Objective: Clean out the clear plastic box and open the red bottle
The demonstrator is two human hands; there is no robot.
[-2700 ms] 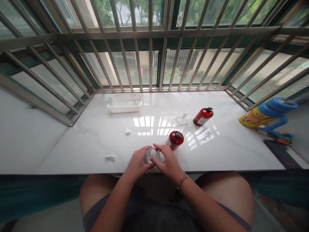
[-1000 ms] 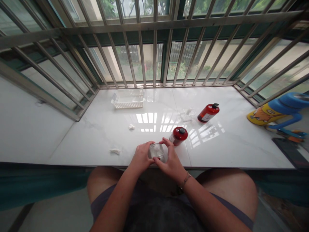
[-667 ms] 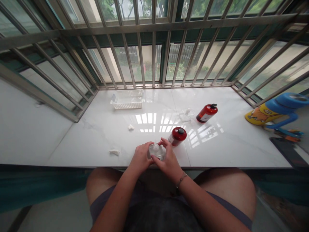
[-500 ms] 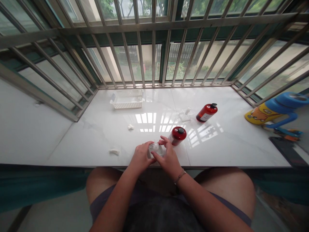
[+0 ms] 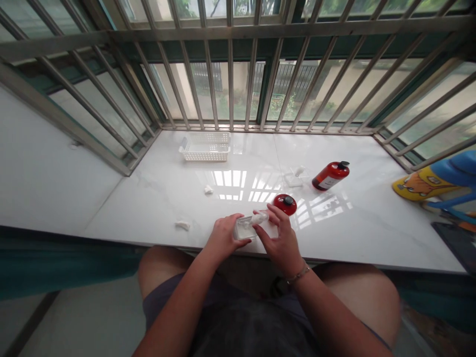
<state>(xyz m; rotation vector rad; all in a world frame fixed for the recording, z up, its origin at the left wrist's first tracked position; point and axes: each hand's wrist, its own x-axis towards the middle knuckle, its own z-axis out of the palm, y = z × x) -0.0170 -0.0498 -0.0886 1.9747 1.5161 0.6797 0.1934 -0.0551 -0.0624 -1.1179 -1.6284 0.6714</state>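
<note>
My left hand (image 5: 226,234) grips a small clear square container (image 5: 244,229) at the table's front edge; something whitish shows inside. Fingers of my right hand (image 5: 278,235) close round a clear lid with a rounded knob (image 5: 260,217), tilted at the container's right side. Just beyond my right hand stands a red bottle with a black cap (image 5: 284,204), its lower part hidden by the fingers. A similar clear square lid (image 5: 295,177) with a knob lies farther back on the table.
A second red bottle (image 5: 330,176) stands at the right, near a blue and yellow flask (image 5: 431,181) and a dark phone (image 5: 455,245). A white basket (image 5: 206,154) sits at the back left. Two crumpled white scraps, one nearer (image 5: 182,225) and one farther (image 5: 208,190), lie left. Metal bars (image 5: 230,84) line the window.
My right hand has moved right, lifting the lid off the container, whose top now shows open. My left hand still holds the container. The whole view has shifted slightly.
</note>
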